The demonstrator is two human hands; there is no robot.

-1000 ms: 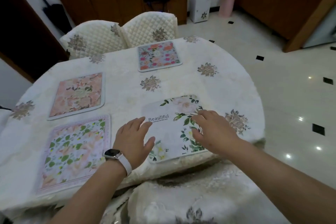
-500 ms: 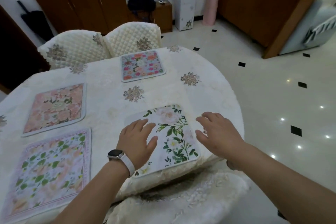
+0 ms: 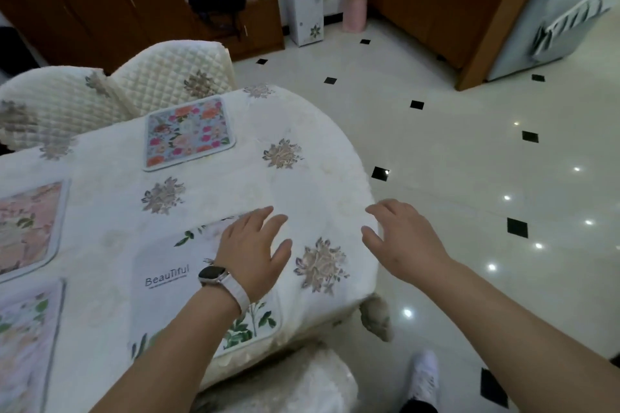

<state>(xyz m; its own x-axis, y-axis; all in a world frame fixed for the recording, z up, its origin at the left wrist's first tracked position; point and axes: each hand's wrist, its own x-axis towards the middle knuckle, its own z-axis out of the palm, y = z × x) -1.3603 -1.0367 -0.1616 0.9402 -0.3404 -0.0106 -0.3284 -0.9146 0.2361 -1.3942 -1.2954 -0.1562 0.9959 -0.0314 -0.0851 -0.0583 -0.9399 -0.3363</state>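
Left hand [image 3: 253,251] lies over the placemat [image 3: 167,275], straight fingers spread past its far corner; right hand [image 3: 402,238], fingers loosely apart, is clear of it at the table [image 3: 302,184] edge.

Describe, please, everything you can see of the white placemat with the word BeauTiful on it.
The white placemat is a flat rectangle with rounded corners and a pale border. It bears green leaves and stems and the grey word BeauTiful. It looks like a thin, soft sheet. It lies flat on the cream tablecloth, close to the table's near edge. The left hand and its forearm cover its right part; whether the palm presses it, I cannot tell.
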